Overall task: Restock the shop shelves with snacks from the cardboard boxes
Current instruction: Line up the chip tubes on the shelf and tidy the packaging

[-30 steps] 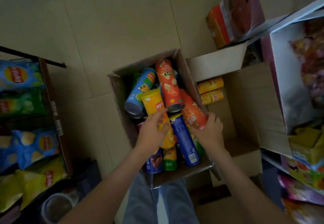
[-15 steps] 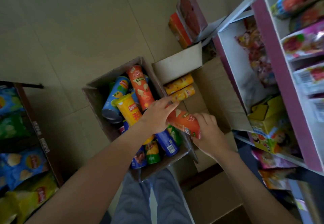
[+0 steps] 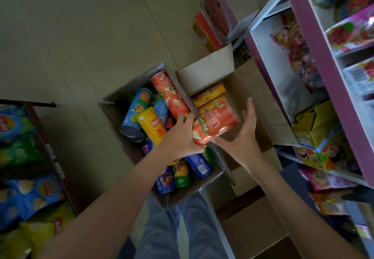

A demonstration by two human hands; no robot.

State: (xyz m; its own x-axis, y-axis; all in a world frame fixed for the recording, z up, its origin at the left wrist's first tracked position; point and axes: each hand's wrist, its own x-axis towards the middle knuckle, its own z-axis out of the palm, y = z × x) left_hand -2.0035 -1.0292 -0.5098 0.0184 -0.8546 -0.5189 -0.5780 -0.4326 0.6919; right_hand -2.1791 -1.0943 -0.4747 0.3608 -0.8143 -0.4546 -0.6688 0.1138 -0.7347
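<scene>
Both forearms reach forward and down from the lower edge of the head view. The two hands meet on one red can [image 3: 217, 122], which is held tilted in the air over the border between two open boxes. The left hand [image 3: 179, 138] grips the near end of the can, with the fingers curled round it and the back of the hand toward the camera. The right hand [image 3: 241, 137] does not close. Its fingers are straight and spread, pointing away from the person, the palm lies against the right side of the can, and the thumb reaches under it. The far end of the can points up and right, toward the shelf [image 3: 315, 56].

Left of the grip and below it stands the left box [image 3: 129, 88], full of cans lying crosswise. A yellow can [image 3: 151, 126] is just beside the left hand. Just beyond the grip, in the right box [image 3: 259, 88], two orange cans [image 3: 208, 93] lie side by side, and the held can covers part of the nearer one. Well to the left of the grip are chip bags [image 3: 22, 149]. Under the forearms are the person's legs in grey trousers [image 3: 162, 230].
</scene>
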